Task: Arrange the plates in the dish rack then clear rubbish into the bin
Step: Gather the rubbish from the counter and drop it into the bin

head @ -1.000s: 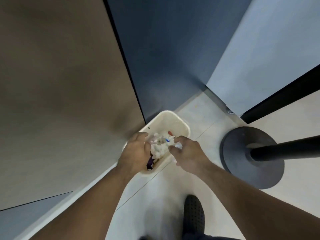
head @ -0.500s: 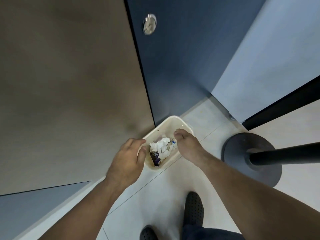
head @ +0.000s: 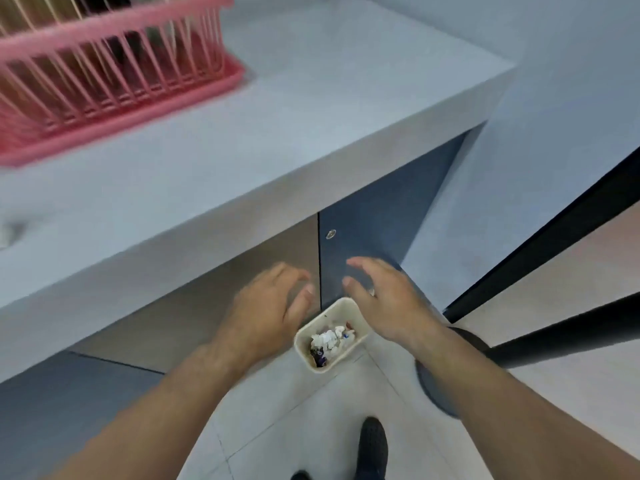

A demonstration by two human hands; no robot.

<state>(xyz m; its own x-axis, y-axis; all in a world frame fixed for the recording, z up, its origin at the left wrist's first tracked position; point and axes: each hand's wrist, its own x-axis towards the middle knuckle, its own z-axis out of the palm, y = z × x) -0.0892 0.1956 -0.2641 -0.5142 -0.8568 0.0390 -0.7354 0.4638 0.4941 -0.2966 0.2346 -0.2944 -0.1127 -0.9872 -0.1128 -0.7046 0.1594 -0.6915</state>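
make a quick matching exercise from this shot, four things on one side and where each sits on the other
Things:
1 dish rack
2 bin
3 black shoe
4 round lock

Places:
a on the blue cabinet door
b on the counter
c on the floor, rubbish inside
d on the tiles at the bottom edge

Pairs: 1-b, 2-c, 3-d, 4-a

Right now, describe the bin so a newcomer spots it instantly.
Find the grey counter carrying the pink dish rack. On the floor below, by the dark blue cabinet door, stands a bin. It is cream, rectangular and holds crumpled white rubbish, unlike the round black base to its right.
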